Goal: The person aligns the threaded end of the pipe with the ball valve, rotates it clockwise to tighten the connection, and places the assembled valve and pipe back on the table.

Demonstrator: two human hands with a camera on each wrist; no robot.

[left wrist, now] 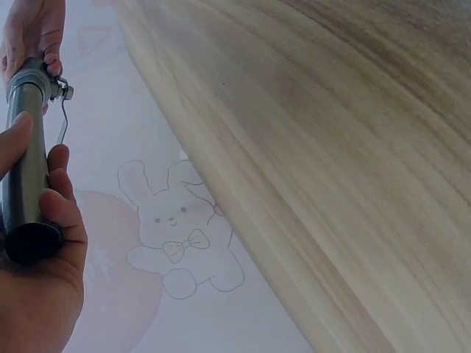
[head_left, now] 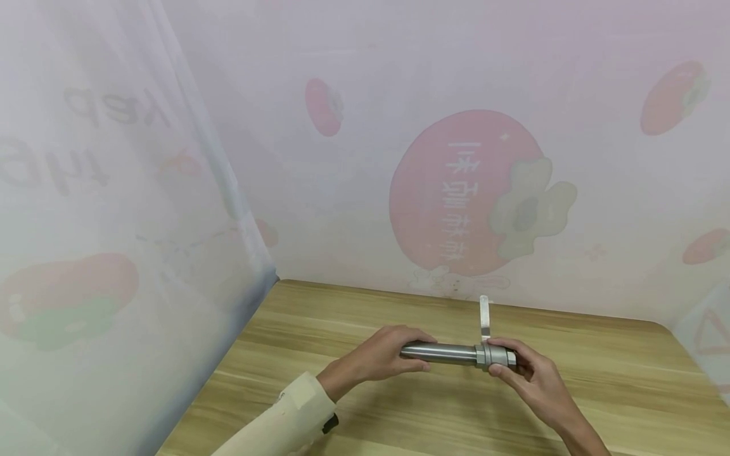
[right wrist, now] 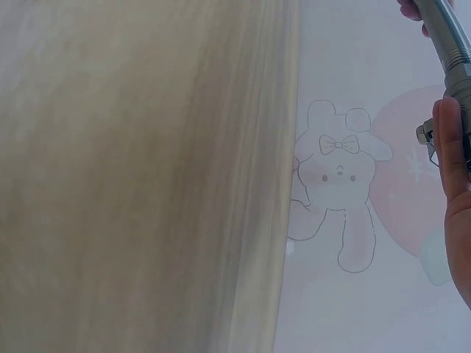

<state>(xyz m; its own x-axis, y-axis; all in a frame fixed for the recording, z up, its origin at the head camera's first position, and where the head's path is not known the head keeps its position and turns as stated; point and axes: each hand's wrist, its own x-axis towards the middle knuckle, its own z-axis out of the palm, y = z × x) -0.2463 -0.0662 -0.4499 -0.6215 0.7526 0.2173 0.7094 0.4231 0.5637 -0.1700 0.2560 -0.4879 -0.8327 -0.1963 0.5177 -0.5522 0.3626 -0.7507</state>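
A grey metal cylinder (head_left: 441, 352) is held level a little above the wooden table (head_left: 433, 418), with a thin flat lever (head_left: 484, 316) standing up from its collar. My left hand (head_left: 383, 356) grips the cylinder's left end; the left wrist view shows the fingers (left wrist: 65, 213) curled round the dark tube (left wrist: 26, 173). My right hand (head_left: 527, 373) pinches the collared right end (head_left: 497, 354). In the right wrist view a finger (right wrist: 450, 147) lies along the ribbed metal tube (right wrist: 450, 37).
White translucent cloth walls printed with red fruit (head_left: 462, 190) and a rabbit drawing (left wrist: 180, 228) close the table in at the back and left. Bare wood grain stretches toward the front edge. A cream sleeve (head_left: 285, 421) covers my left forearm.
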